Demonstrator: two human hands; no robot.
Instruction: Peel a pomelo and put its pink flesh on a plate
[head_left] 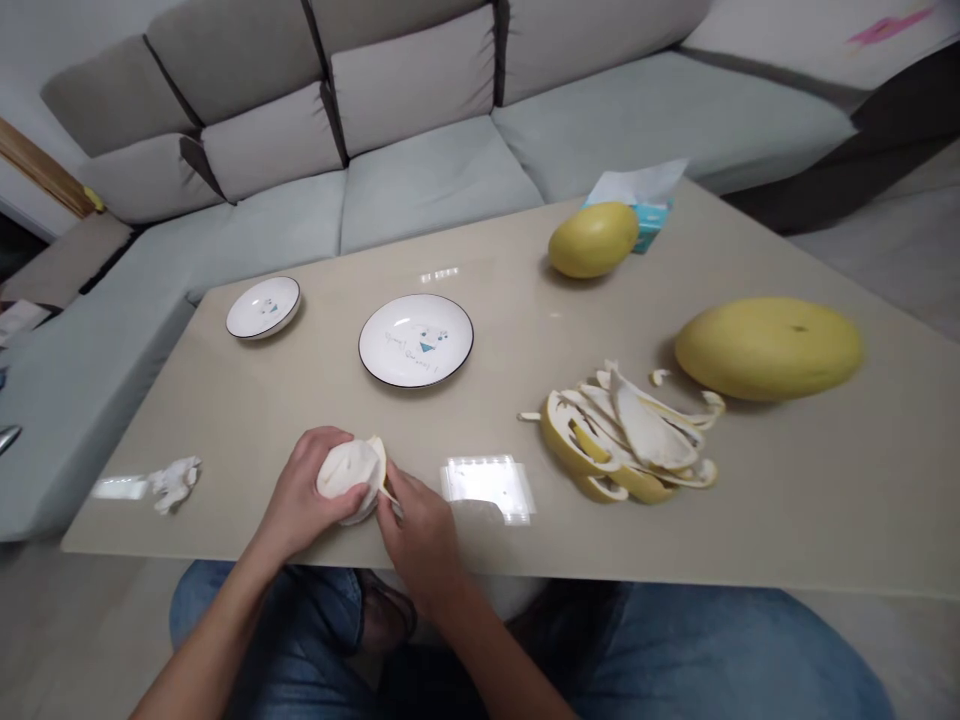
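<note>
The left grip [311,495] cups a round, white-pithed fruit [342,470] near the glossy beige surface's [510,330] edge, apparently steadying it while the right grip [421,530] pinches its yellow rind [381,456], though fingers partly hide that from me. Curved yellow-and-white peelings [651,430] lie heaped right of both grips, likely to stay clear.

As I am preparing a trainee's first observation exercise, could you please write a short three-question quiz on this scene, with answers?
1. Which hand has its fingers at the yellow peel edge of the mostly white fruit?
2. True or false: from this view, the smaller whole yellow fruit partly hides the blue tissue pack.
3. How many white dishes stand on the table? A) one B) two C) four

Key:
1. The right hand.
2. True.
3. B.
</note>
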